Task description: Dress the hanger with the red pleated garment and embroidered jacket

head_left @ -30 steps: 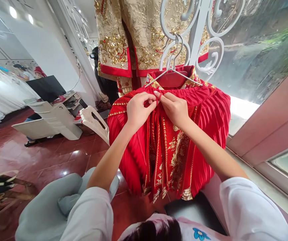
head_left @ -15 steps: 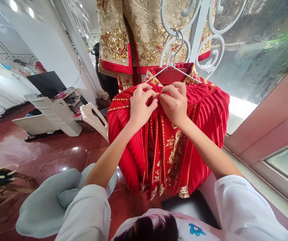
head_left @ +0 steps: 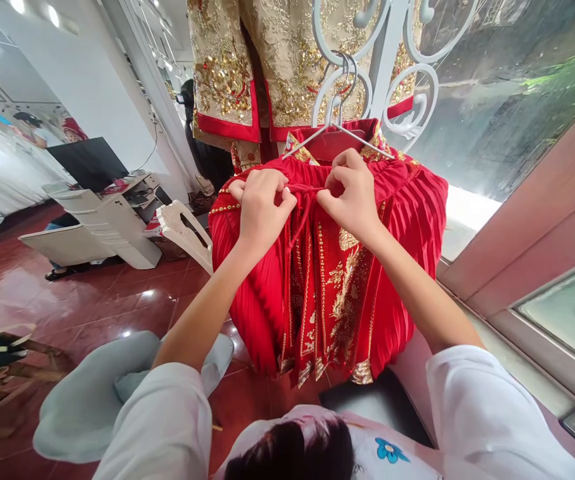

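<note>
1. Red, glossy floor tiles (head_left: pixel 132 300) spread across the left side of the scene.
2. Pleated red fabric garment with gold-embroidered panels (head_left: pixel 252 280) hangs upright in the centre.
3. Cream fabric garment with gold beading and red edging (head_left: pixel 287 73) hangs at the far centre, behind the red one.
4. Slim, pale metal hanger (head_left: pixel 307 142) slopes down on both sides at the red garment's top.
5. Left hand (head_left: pixel 263 203) pinches cord between thumb and curled fingers.
6. Right hand (head_left: pixel 350 197) pinches it likewise, fingers bent.
7. Thin red cord (head_left: pixel 307 189) stretches between them along the waistband, one strand dangling left of centre.
</note>
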### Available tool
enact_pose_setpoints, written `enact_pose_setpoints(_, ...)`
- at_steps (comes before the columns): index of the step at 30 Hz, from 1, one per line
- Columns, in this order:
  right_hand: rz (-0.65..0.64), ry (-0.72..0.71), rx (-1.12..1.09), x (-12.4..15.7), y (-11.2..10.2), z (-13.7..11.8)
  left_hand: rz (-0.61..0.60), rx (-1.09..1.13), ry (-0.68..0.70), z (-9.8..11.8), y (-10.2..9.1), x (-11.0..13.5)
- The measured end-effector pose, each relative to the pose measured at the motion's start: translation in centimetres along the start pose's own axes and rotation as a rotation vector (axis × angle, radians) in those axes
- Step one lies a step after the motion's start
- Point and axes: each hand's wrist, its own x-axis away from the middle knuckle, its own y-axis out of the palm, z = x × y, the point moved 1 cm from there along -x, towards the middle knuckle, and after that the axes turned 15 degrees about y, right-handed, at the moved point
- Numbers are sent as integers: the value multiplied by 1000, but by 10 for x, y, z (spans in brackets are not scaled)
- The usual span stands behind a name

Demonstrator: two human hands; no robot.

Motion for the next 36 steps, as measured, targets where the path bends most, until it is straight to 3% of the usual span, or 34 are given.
enact_pose_setpoints(6, -67, 157, -179, -2, 1, -14, 56, 296, -26, 8, 9, -10)
enact_pose_setpoints(14, -169, -34, 29, 4, -19, -15, 7, 465, -32, 2, 8, -14)
enact_pose_setpoints(21, -311, 241, -305, -6, -11, -9, -62, 497, -34, -4, 13, -11)
enact_pose_setpoints(24, -358, 210, -219, -10, -13, -7, -67, 503, -35, -7, 11, -11)
enact_pose_setpoints(26, -300, 110, -13, -7, -16, -9, -70, 506, -43, -7, 10, -11)
enact_pose_setpoints(28, -129, 10, 174, -1, -17, -14, -82, 514, -44, -5, 9, -11)
enact_pose_setpoints(31, 139, -55, 257, 7, -9, -24, -84, 508, -39, -3, 10, -10)
enact_pose_setpoints(33, 213, -43, 263, 6, 0, -25, -67, 496, -36, -3, 12, -9)
enact_pose_setpoints(36, 193, 50, 279, -3, 10, -16, -54, 500, -43, -6, 14, -8)
